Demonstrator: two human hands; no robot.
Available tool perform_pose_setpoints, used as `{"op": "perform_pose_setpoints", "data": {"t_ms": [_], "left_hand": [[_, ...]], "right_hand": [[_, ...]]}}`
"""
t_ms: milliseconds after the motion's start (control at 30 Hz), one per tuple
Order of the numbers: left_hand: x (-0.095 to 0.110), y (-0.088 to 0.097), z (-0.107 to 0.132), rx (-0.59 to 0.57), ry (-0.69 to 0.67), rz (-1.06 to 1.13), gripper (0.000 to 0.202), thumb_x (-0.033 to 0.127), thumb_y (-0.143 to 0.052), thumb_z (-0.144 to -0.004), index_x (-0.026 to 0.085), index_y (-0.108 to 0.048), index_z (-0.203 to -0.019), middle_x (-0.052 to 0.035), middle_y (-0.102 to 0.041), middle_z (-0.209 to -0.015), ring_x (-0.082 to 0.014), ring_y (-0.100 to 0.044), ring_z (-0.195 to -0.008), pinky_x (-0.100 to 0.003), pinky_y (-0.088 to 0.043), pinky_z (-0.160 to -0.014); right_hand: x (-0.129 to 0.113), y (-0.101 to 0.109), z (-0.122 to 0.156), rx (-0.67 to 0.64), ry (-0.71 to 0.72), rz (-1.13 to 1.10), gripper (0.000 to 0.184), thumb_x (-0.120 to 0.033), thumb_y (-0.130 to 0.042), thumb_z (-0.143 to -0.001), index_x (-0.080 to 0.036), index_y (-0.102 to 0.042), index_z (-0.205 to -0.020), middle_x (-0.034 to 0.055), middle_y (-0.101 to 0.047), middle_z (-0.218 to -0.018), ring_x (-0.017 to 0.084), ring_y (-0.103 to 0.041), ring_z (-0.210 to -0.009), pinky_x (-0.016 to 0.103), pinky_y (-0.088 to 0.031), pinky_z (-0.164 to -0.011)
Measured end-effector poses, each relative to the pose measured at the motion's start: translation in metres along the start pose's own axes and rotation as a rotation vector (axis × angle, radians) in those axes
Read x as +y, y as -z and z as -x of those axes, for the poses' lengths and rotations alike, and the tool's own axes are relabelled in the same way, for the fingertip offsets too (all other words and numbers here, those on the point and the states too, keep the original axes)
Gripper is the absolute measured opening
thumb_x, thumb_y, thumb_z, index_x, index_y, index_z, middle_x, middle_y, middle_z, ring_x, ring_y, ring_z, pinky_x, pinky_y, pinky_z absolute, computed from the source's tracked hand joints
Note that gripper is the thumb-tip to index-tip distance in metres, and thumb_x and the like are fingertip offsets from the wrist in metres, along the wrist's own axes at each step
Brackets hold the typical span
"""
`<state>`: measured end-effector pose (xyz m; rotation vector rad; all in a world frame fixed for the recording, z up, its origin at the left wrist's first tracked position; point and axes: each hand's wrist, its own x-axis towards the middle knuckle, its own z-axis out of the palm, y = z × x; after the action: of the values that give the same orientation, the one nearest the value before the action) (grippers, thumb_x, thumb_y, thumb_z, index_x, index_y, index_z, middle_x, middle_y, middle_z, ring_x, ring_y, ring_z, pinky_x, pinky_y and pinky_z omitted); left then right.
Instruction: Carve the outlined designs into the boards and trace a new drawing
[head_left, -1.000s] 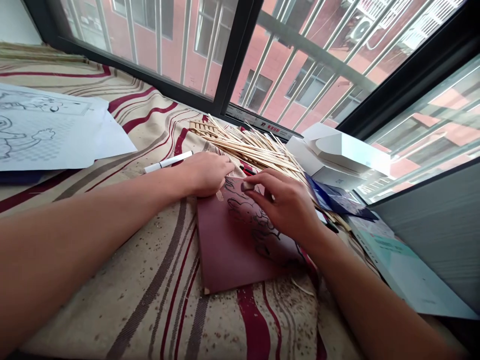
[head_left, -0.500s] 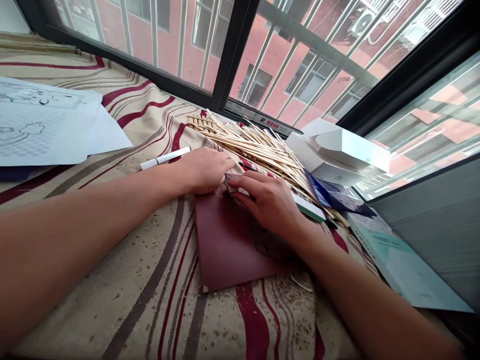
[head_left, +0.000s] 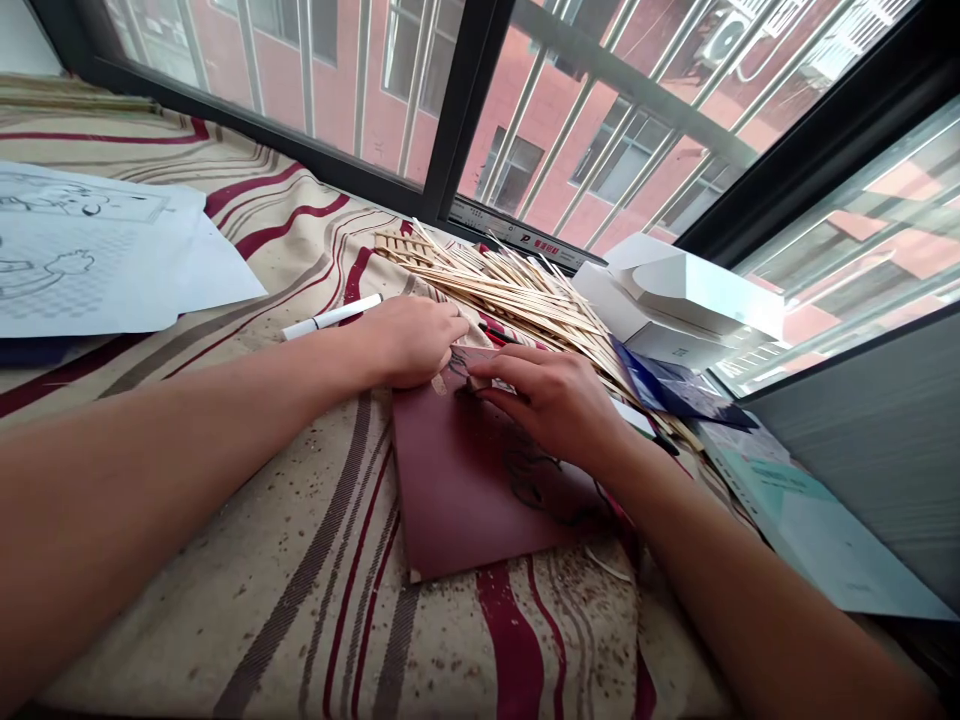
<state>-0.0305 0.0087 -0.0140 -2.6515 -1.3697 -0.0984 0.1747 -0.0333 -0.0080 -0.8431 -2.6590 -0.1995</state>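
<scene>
A flat maroon board lies tilted on the striped cloth, with black line drawing on its right part and near its far edge. My left hand rests on the board's far left corner, fingers curled down over the edge; the fingertips are partly hidden. My right hand is over the middle of the board. Between its thumb and fingers it pinches a small pale piece, dark at the lower end and touching or just above the surface. What kind of piece it is, I cannot make out.
Beyond the board lie a pile of thin wooden sticks and an open white box by the window. A white marker lies left, near printed drawing sheets. Blue packaging and a pale green booklet lie right.
My right hand has shifted slightly right and toward me, away from my left hand, uncovering dark lines near the far edge. My left hand keeps its place.
</scene>
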Motion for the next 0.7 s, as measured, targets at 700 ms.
{"op": "perform_pose_setpoints", "data": {"t_ms": [700], "left_hand": [[-0.002,-0.001,0.0007,0.016,-0.029,0.02,0.033,0.018,-0.047,-0.091,0.017,-0.07,-0.115,-0.0108,-0.071,-0.116,-0.0264,-0.068,-0.108,-0.034,-0.051,-0.086]], "right_hand": [[0.0076,-0.0003,-0.0025,0.025,0.044,0.024,0.027,-0.03,-0.05,-0.105,-0.017,-0.074,-0.108,0.0085,-0.077,-0.105,0.02,-0.07,-0.088,0.029,-0.043,-0.071]]}}
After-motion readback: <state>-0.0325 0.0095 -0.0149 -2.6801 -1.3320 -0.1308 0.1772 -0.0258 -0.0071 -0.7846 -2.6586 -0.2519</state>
